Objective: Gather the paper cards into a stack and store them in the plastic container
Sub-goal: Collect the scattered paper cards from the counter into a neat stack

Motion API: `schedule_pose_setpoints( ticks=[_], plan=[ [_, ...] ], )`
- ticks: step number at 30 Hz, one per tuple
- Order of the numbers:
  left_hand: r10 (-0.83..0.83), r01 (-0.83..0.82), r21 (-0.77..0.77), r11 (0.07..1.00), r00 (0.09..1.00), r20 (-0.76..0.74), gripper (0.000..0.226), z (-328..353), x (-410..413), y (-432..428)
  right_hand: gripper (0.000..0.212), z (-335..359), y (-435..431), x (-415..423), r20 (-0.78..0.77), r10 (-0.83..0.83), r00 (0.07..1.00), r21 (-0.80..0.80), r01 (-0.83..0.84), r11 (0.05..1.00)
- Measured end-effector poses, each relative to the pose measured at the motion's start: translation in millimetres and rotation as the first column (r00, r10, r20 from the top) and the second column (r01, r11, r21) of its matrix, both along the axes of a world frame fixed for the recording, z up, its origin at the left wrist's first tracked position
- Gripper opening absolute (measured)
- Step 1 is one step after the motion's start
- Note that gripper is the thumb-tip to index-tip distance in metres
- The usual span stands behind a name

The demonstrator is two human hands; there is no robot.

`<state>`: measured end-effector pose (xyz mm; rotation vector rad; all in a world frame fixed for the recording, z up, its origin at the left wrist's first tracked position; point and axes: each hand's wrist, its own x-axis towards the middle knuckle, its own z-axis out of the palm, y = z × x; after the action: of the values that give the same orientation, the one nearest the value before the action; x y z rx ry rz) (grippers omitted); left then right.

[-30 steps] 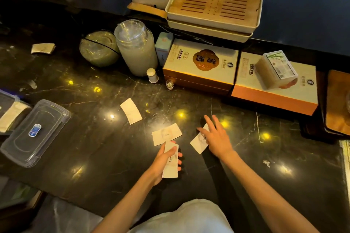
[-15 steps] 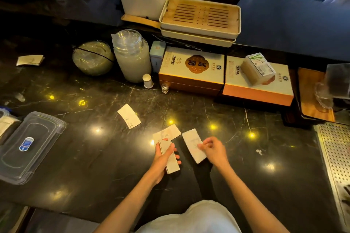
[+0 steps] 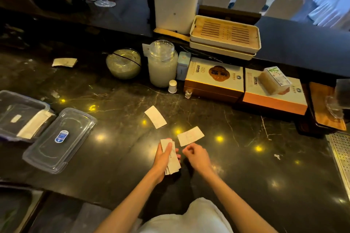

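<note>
- Dark polished marble makes up the surface (image 3: 246, 157), glossy with reflected ceiling lights, and a dining room with draped chairs shows beyond it.
- Left hand (image 3: 163, 157) is clamped on a small stack of paper cards (image 3: 173, 162), thumb across the top, long edges pinched.
- Right hand (image 3: 197, 156) hovers just right of that stack, fingers loosely curled and holding nothing.
- One loose card (image 3: 191, 136) lies just ahead of the right hand; another card (image 3: 155, 117) lies farther ahead of the left hand.
- A further bundle of cards (image 3: 64, 62) sits well apart, far ahead and left of the left hand.
- These cards look light, thin and bendable; flat on so slick a top, they probably want sliding or lifting by an edge or corner rather than pinching from above.
- Plastic container (image 3: 24, 104) stands open far left of the left hand, with what looks like a pale pile of cards leaning inside.
- Its clear lid (image 3: 60, 140) lies beside it, off, nearer the left hand.
</note>
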<state>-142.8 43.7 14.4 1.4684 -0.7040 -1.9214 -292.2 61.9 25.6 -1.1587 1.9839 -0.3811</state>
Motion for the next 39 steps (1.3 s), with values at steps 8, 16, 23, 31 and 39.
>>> schedule_pose_setpoints(
  ticks=[8, 16, 23, 31, 39],
  plan=[
    [0.103, -0.098, 0.070, 0.993, 0.992, -0.071, 0.027, 8, 84, -13, 0.060, 9, -75, -3, -0.474, 0.503, 0.722, 0.260, -0.431, 0.864],
    [0.084, -0.075, 0.122, 0.990, 0.994, -0.065, 0.037, 0, 153, -17, 0.056, -7, -68, 11, -0.627, 0.486, 0.609, 0.303, -0.384, 0.872],
    [0.003, 0.003, 0.094, 0.996, 0.998, -0.055, 0.044, -2, 171, -32, 0.027, 9, -67, 41, -0.550, 0.267, 0.791, 0.219, -0.172, 0.960],
    [-0.067, 0.067, -0.019, 0.998, 0.998, 0.006, 0.032, -2, 149, -53, 0.012, 18, -67, 119, 0.206, -0.182, 0.961, 0.096, 0.165, 0.982],
    [-0.106, 0.107, -0.066, 0.992, 0.994, 0.012, 0.038, 1, 151, -56, 0.016, 22, -69, 164, 0.390, -0.157, 0.907, 0.095, 0.130, 0.987]
  ],
)
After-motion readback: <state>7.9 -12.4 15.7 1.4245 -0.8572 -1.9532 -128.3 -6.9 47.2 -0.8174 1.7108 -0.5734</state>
